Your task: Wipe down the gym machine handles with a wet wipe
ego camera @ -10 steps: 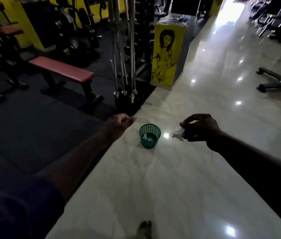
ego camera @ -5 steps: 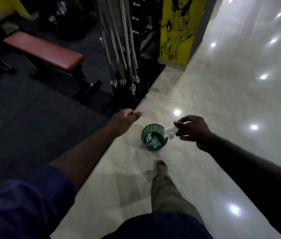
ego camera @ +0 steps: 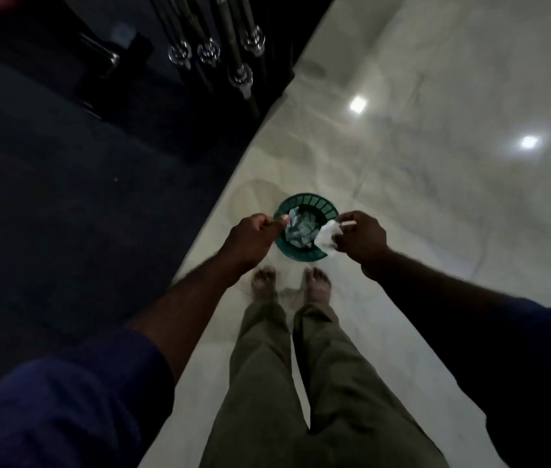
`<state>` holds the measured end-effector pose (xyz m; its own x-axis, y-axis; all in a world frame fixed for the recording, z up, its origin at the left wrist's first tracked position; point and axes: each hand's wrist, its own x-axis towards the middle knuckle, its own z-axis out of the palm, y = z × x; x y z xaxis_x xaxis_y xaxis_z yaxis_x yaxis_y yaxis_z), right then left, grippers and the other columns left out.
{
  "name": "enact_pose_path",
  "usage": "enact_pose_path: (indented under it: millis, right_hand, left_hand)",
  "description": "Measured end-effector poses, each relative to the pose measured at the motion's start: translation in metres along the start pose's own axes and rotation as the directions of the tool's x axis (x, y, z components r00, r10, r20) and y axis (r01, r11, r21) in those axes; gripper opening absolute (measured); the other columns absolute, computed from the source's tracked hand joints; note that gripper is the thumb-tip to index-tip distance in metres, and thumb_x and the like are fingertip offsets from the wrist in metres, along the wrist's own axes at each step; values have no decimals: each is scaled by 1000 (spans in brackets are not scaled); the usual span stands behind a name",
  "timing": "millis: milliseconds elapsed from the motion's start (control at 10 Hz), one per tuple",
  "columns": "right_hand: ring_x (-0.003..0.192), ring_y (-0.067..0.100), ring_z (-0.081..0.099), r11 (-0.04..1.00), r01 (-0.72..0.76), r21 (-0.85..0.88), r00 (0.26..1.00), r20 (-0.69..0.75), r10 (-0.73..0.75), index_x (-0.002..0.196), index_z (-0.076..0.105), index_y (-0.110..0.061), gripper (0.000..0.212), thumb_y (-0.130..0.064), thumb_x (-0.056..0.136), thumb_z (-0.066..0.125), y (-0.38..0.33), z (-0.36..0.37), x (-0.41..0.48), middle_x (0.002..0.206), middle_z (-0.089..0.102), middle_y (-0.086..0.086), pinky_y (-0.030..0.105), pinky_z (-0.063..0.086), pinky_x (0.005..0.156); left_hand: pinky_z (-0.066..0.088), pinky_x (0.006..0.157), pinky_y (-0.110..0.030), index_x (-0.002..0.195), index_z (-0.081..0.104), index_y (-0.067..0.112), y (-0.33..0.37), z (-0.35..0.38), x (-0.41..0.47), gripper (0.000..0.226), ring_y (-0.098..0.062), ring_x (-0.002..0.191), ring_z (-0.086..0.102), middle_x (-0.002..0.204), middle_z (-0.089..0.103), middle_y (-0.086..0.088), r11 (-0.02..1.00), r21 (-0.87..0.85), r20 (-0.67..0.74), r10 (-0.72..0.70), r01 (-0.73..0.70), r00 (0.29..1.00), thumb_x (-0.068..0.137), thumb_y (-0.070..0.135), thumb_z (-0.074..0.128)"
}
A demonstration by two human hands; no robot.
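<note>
A small green waste basket (ego camera: 313, 201) stands on the pale marble floor just ahead of my bare feet, with crumpled used wipes (ego camera: 301, 229) inside. My right hand (ego camera: 362, 239) pinches a white wet wipe (ego camera: 327, 238) over the basket's right rim. My left hand (ego camera: 254, 236) hovers at the basket's left rim with its fingers curled into a loose fist and nothing visible in it.
Chrome barbell ends (ego camera: 211, 54) lean in a dark rack at the top. Black rubber matting (ego camera: 81, 197) covers the floor on the left, meeting the glossy marble (ego camera: 436, 163) along a diagonal edge. My legs (ego camera: 301, 383) fill the lower middle.
I have stepped up to the basket and my view has tilted down. Both hands moved in over its rim, the right still holding the wipe.
</note>
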<state>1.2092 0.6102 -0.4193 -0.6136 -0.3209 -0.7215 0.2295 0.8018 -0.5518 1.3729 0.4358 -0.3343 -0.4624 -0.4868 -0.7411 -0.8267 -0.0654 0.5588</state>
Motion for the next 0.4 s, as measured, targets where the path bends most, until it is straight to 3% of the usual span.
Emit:
enact_pose_path:
  millis: [100,200,300,400]
  right_hand:
    - [98,28,74,999,-1,-53,1000,13,1,90,71,-40,32,-23,65,81,-2,25,15,93,75,-3,50,58,94]
    - [122,29,62,973,-54,-226,998,7,57,131,60,-17,45,-20,89,74,2,51,29,128,68,7,30,43,103]
    - [123,31,59,967,-164,-196,986,-22,163,140,52,-11,50,-19,94,69,9,58,30,134,62,12,32,45,102]
    - [103,26,57,954,-301,-7,952,47,301,141,49,-11,46,-7,96,59,26,55,26,122,57,13,38,53,93]
  left_hand:
    - [55,82,-46,105,68,6,-10,3,25,77,-33,89,68,104,73,-16,999,-38,29,-25,26,999,86,79,50]
    - [48,74,-33,105,70,12,-26,6,50,63,-20,78,65,100,75,-6,994,-87,11,-65,66,998,98,70,48]
    - [49,72,-31,106,71,14,-34,5,55,62,-18,78,64,101,74,-5,992,-96,18,-82,84,996,100,70,45]
    - [48,67,-29,110,71,12,-29,5,54,64,-17,80,63,105,74,-9,987,-125,28,-94,97,995,101,69,42]
